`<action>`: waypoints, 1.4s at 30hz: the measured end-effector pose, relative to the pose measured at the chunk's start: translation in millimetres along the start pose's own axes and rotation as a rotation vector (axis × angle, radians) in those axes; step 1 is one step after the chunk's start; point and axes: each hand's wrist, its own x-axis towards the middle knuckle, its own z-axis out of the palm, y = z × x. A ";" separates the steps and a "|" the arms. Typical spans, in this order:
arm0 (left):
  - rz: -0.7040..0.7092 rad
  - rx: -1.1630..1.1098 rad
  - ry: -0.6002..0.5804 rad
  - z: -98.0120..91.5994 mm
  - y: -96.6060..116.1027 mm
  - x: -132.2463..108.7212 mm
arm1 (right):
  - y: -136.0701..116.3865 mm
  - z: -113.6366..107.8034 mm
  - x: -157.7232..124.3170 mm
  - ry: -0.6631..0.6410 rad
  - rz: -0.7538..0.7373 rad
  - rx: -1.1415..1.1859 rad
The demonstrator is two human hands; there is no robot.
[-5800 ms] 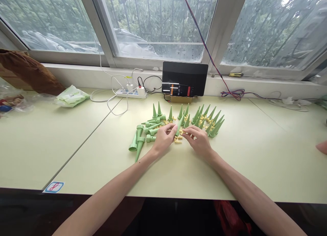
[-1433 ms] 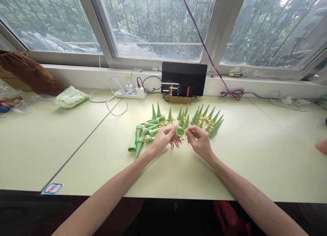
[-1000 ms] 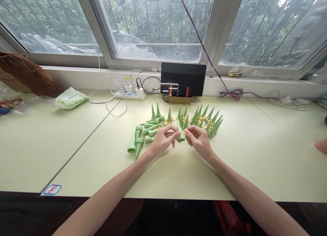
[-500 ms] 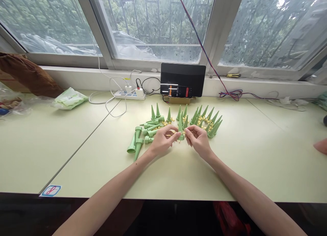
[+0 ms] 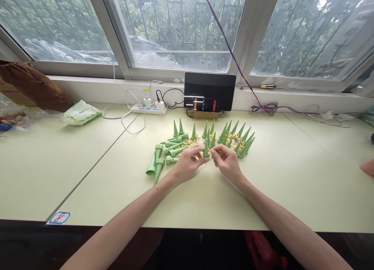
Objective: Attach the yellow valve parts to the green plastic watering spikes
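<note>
My left hand (image 5: 189, 161) has its fingers and thumb closed on the base of a green plastic spike (image 5: 206, 149), which points upward. Right beside that spike, my right hand (image 5: 225, 159) is in a pinch; anything between its fingertips is too small to make out. Behind both hands stand several more upright green spikes (image 5: 212, 140). Small yellow pieces (image 5: 230, 137) lie scattered among them. To the left of my left hand, other green spikes (image 5: 159, 168) lie on their sides or lean together.
A dark tablet (image 5: 209, 87) with a phone (image 5: 204, 105) before it stands at the window. A white power strip (image 5: 150, 108) with cables sits left of them. A green-white packet (image 5: 80, 113) and a brown bag (image 5: 32, 87) are farther left. Part of another person's hand (image 5: 367, 167) shows at right.
The spike in my left hand has come down slightly, its tip now lower. My left thumb has shifted a little down and right. My right hand stays nearly in place, still pinched.
</note>
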 end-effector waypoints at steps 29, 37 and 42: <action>-0.344 -0.206 -0.150 -7.0 12.8 1.7 | 1.0 -0.3 -1.3 0.087 -0.183 -0.161; -0.238 -0.109 -0.091 -5.7 6.7 -1.4 | 0.4 -1.2 0.0 0.049 -0.082 -0.057; -0.188 -0.053 -0.045 -4.0 4.6 -1.8 | 0.0 -1.6 1.1 0.013 -0.039 0.018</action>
